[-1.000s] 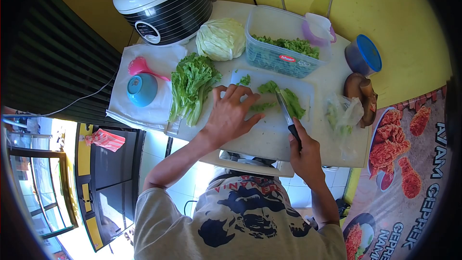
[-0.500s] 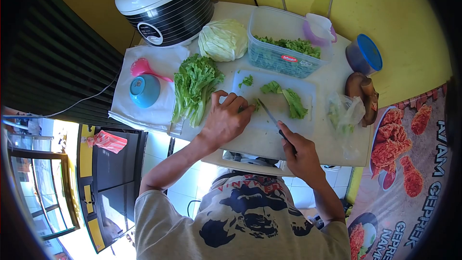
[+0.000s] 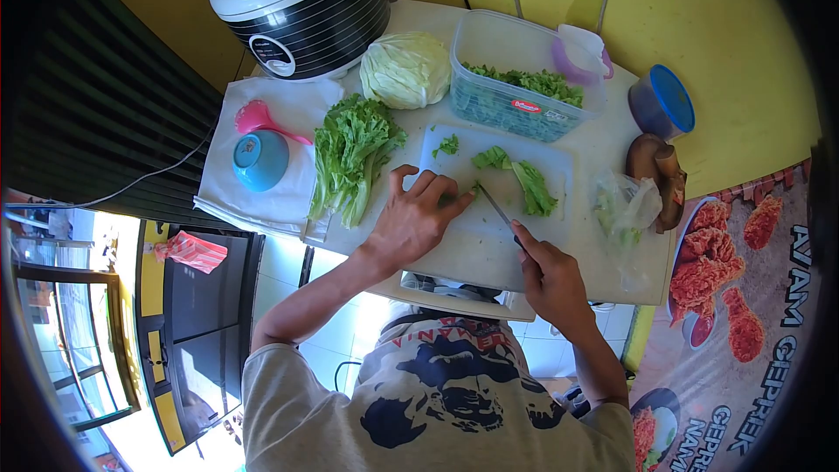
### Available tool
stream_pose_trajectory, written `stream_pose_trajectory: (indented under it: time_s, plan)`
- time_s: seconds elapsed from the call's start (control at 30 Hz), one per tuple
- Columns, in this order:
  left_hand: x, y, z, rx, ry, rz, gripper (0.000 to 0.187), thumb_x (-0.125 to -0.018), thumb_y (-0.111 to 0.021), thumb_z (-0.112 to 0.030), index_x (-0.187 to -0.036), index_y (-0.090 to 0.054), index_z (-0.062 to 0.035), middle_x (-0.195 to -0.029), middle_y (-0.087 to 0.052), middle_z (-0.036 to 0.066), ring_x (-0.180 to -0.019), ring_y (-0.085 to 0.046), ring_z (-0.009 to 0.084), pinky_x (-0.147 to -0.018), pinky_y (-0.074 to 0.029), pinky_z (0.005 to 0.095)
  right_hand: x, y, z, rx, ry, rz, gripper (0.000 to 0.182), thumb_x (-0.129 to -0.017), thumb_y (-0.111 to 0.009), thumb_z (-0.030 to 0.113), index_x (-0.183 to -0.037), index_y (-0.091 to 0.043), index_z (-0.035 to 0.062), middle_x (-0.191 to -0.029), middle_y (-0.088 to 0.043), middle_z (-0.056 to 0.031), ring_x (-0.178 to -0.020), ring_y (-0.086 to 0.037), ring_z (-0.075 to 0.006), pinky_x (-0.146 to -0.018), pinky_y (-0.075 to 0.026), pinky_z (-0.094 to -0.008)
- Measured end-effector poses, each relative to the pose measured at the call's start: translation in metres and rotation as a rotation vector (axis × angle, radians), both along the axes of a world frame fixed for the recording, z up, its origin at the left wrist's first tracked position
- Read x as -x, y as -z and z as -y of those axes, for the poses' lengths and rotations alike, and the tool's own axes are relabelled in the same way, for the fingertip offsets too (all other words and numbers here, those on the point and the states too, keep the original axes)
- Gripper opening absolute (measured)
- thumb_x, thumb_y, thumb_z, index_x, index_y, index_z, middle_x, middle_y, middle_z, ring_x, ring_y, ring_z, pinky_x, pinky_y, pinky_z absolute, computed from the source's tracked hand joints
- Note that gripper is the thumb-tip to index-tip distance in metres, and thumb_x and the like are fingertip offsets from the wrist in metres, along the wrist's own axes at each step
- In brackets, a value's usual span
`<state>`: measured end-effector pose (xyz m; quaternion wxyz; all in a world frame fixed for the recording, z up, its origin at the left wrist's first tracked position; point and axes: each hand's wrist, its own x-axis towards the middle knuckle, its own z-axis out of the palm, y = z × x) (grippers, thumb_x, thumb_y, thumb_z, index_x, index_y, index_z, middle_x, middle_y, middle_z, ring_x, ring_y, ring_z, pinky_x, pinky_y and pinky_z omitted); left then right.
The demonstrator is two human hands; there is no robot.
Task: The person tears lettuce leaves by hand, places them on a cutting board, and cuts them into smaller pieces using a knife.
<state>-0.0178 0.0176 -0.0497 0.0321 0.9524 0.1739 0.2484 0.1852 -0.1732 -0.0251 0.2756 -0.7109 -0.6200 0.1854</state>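
Note:
My right hand [image 3: 551, 284] is closed around the dark handle of a knife [image 3: 496, 208], whose blade points up and left over the white cutting board [image 3: 559, 166]. My left hand [image 3: 415, 218] is at the board's left part, fingers bent together around a small bit of green lettuce that is mostly hidden. The knife tip is close to its fingertips. Cut lettuce leaves [image 3: 531, 188] lie on the board, with a smaller scrap [image 3: 448, 145] near its upper left corner. A bunch of lettuce [image 3: 354, 157] rests left of my left hand.
Behind the board stands a clear container [image 3: 516, 114] of cut lettuce, beside a cabbage [image 3: 405, 72] and a rice cooker [image 3: 306, 26]. At left are a blue bowl [image 3: 260, 162] and pink ladle [image 3: 253, 116]. A plastic bag [image 3: 625, 205] and blue-lidded tub [image 3: 662, 103] are at right.
My left fingertips and the knife have shifted slightly to the right along the board. Both hands keep their grip; the lettuce leaves on the board stay where they were.

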Motion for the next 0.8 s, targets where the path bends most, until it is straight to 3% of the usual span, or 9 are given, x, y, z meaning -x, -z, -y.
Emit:
stream_pose_trajectory:
  time_s: [0.27, 0.8]
  plan:
    - [0.0, 0.004, -0.001, 0.0, 0.013, -0.04, 0.046, -0.074, -0.073, -0.004, -0.117, -0.079, -0.0206, -0.107, -0.064, -0.002, -0.108, -0.061, 0.0182, -0.106, -0.035, 0.0531, -0.003, 0.001, 0.002, -0.054, -0.088, 0.06, 0.063, -0.094, -0.063, 0.001, -0.154, -0.053, 0.0153, -0.08, -0.065, -0.0107, -0.057, -0.064, -0.0279, -0.055, -0.056, -0.0403]
    - [0.0, 0.002, -0.001, 0.011, 0.014, -0.041, 0.045, -0.075, -0.073, -0.006, -0.118, -0.079, -0.0199, -0.106, -0.064, -0.001, -0.108, -0.061, 0.0183, -0.106, -0.035, 0.053, -0.011, 0.01, -0.009, -0.06, -0.117, 0.152, 0.068, -0.09, -0.065, -0.001, -0.155, -0.053, 0.0166, -0.076, -0.061, -0.0096, -0.054, -0.062, -0.0278, -0.054, -0.055, -0.0416]
